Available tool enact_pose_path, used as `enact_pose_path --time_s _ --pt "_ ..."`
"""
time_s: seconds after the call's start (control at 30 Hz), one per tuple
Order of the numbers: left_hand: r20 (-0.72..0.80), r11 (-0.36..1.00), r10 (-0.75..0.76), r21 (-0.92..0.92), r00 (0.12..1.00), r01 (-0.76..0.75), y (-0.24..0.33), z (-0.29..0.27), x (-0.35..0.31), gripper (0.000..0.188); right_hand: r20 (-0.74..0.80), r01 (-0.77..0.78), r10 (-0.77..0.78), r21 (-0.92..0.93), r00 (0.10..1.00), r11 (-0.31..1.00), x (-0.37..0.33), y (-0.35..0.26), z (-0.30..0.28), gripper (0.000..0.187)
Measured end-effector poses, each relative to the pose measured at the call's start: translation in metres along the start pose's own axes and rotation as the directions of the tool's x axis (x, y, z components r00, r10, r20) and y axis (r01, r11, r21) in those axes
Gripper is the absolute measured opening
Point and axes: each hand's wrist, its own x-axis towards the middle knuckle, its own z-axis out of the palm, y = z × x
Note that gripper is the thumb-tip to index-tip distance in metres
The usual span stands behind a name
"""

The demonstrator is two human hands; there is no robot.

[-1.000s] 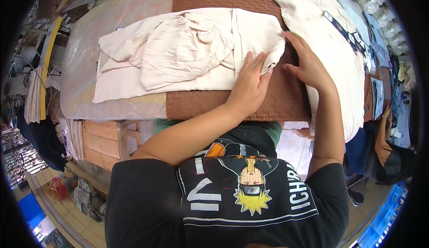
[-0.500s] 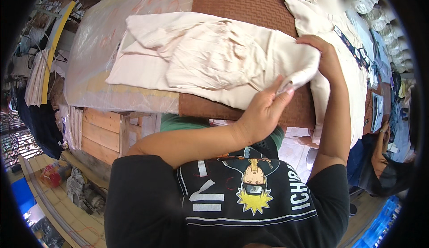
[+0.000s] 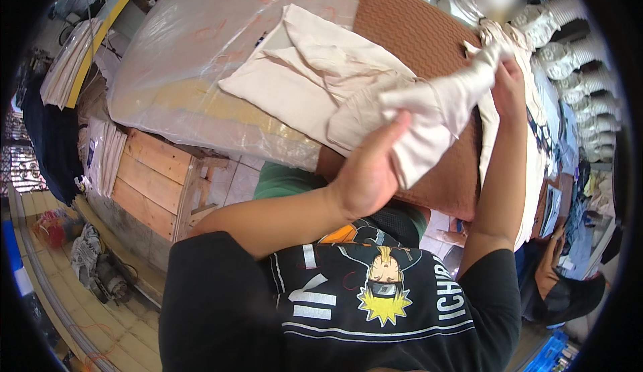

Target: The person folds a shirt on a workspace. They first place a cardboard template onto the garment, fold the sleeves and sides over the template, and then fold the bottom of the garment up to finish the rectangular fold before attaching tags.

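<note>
Cream garment point(image 3: 355, 94): end now raised higher, layers seemingly loosened; right hand point(image 3: 508, 89) grasps it; left hand point(image 3: 367, 174): fingers hidden, cannot tell.

The garment point(image 3: 365, 80) is a plain, pale cream piece of soft cloth, partly folded over itself. It lies slantwise across the worktop point(image 3: 201, 43), its left part on the clear plastic and its middle reaching onto the brown cover point(image 3: 408, 27). The left part is a fairly flat panel with a straight lower edge; above it, loose layers are rumpled, with long creases running toward the middle. The right end is raised and twisted, narrowing to the right hand point(image 3: 509, 87). A broad fold drops beside the left hand's point(image 3: 368, 174) thumb.
</note>
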Motion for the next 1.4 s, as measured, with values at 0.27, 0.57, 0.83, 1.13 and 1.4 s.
enact_pose_path --time_s 0.27,0.57,0.83,1.13,1.4 --pt "-0.291 0.963 0.204 -0.112 0.935 -0.245 0.115 -0.106 -0.006 0.048 0.176 -0.209 0.261 -0.269 0.949 0.94 0.134 0.028 0.2 0.026" --pt "-0.63 0.728 0.171 0.599 0.758 0.333 0.185 -0.136 -0.024 0.049 0.227 -0.15 0.401 -0.681 0.888 0.717 0.166 0.083 0.225 0.021" --pt "-0.54 0.481 0.358 0.806 0.762 0.345 0.192 -0.149 -0.019 0.036 0.197 -0.092 0.294 -0.666 0.935 0.74 0.167 0.104 0.223 0.021" --pt "-0.469 0.319 0.478 0.88 0.742 0.351 0.191 -0.149 -0.022 0.033 0.108 -0.201 0.34 -0.629 0.934 0.751 0.169 0.107 0.234 0.022" --pt "-0.002 -0.486 0.661 0.761 0.75 0.43 0.193 -0.131 -0.017 0.031 0.095 0.022 0.089 -0.796 0.992 0.605 0.147 0.068 0.217 0.025"
